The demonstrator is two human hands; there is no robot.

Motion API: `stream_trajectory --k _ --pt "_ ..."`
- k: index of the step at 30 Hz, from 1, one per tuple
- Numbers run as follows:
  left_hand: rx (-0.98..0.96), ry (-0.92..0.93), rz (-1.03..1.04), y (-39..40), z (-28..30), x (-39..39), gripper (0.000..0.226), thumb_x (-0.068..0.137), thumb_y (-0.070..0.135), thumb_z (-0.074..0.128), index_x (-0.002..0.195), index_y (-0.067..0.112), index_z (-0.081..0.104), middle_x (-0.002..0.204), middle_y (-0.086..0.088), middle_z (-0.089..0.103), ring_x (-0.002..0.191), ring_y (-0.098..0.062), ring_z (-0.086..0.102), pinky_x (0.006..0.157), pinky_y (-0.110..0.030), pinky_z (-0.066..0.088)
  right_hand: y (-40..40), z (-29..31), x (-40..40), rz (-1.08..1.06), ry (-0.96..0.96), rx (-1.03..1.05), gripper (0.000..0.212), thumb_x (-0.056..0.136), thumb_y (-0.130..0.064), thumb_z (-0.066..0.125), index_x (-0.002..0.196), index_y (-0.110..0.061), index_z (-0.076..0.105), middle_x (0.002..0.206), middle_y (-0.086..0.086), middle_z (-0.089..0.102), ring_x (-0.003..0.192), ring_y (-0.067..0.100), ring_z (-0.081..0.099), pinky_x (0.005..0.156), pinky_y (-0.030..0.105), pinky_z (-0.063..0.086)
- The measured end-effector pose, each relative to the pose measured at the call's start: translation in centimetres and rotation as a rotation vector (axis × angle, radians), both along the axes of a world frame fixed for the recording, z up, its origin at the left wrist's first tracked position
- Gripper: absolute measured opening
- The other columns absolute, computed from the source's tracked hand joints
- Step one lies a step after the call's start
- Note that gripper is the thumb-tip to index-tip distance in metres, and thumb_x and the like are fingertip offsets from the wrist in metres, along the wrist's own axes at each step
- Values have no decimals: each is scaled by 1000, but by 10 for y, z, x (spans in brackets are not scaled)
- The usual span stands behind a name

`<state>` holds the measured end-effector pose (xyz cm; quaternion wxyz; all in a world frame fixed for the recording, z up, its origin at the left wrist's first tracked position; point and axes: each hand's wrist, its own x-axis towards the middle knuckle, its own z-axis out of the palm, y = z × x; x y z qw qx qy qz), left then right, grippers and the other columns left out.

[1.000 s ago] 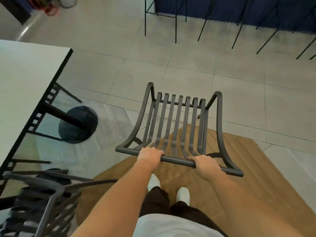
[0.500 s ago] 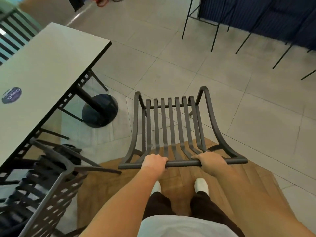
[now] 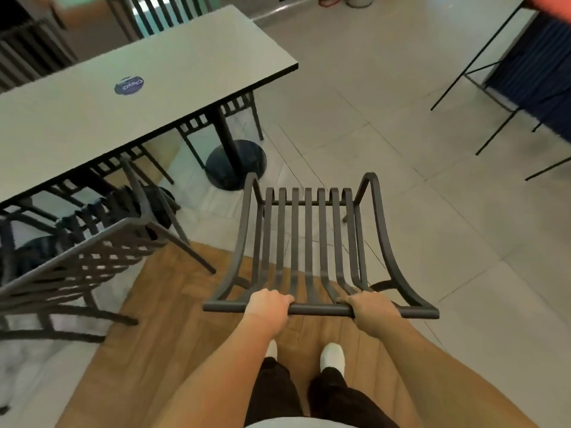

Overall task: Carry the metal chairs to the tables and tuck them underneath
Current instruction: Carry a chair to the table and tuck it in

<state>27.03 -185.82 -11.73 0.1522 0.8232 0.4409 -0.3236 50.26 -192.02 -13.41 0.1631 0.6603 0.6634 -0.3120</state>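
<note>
Both the left hand (image 3: 268, 307) and the right hand (image 3: 367, 307) clench the chair (image 3: 309, 242) by its top rail, near right of the surface (image 3: 185, 72). Rigid steel, likely heavy; the rail gives firm purchase.

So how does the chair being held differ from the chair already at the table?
The held chair has straight parallel slats; the parked chair has a woven lattice back. Both hands, left hand and right hand, grip the held chair's top rail; nobody touches the parked chair. The parked chair sits partly under the table; the held chair stands clear. Both are dark metal.
</note>
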Motion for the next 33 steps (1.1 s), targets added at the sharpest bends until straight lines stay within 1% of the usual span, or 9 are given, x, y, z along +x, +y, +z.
stream_trajectory --k 4,7,10,16,20,21,24,30,33 --pt "-15 -17 68 -26 3 2 37 108 40 50 143 28 51 120 -5 67 109 -28 63 89 -42 53 1 -1 8 85 -5 -31 50 102 -16 51 142 -45 51 113 -8 65 104 13 61 96 32 52" --pt "-22 -32 102 -34 4 1 39 108 40 50 145 26 50 123 -7 66 111 -29 63 92 -43 53 11 0 12 161 -26 -55 52 102 -19 53 145 -47 48 119 -7 66 108 15 63 98 35 53" --pt "-27 -54 161 -40 2 -2 40 108 38 50 146 27 49 123 -6 66 110 -29 64 91 -42 53 25 2 11 236 -44 -53 51 102 -19 53 144 -48 49 123 -8 65 112 16 62 100 36 52" --pt "11 -84 350 -42 -4 -13 41 108 21 45 148 30 45 116 -5 69 105 -28 66 84 -41 54 61 4 -2 356 -85 0 46 102 -19 53 141 -44 54 125 -5 66 115 19 62 102 39 51" --pt "0 -126 529 -37 -8 -24 54 106 7 45 153 33 35 122 -10 66 111 -32 65 92 -44 56 90 0 -12 400 -99 8 41 101 -21 55 136 -41 58 121 -5 68 111 19 64 99 41 53" --pt "-2 -132 545 -33 -10 -27 58 105 5 46 153 34 34 123 -10 66 111 -33 66 93 -45 57 96 -1 -14 405 -95 5 40 101 -21 56 135 -41 59 120 -5 68 111 18 64 99 41 53" --pt "-2 -131 552 -15 -13 -34 61 102 1 48 151 36 35 119 -9 67 108 -33 66 89 -47 59 112 -2 -18 418 -69 23 39 101 -22 56 134 -41 59 118 -7 68 110 16 63 97 39 54" --pt "34 -154 548 30 -8 -43 54 105 6 48 149 36 39 113 -7 69 102 -30 67 86 -45 58 155 -4 -26 434 -46 48 40 103 -26 54 139 -43 55 112 -5 68 102 16 64 92 37 56" --pt "32 -169 550 56 -9 -48 53 105 8 46 148 37 40 113 -7 70 103 -31 68 84 -45 57 182 -4 -28 445 -37 41 39 103 -29 54 140 -44 54 111 -5 68 100 16 64 90 37 57"
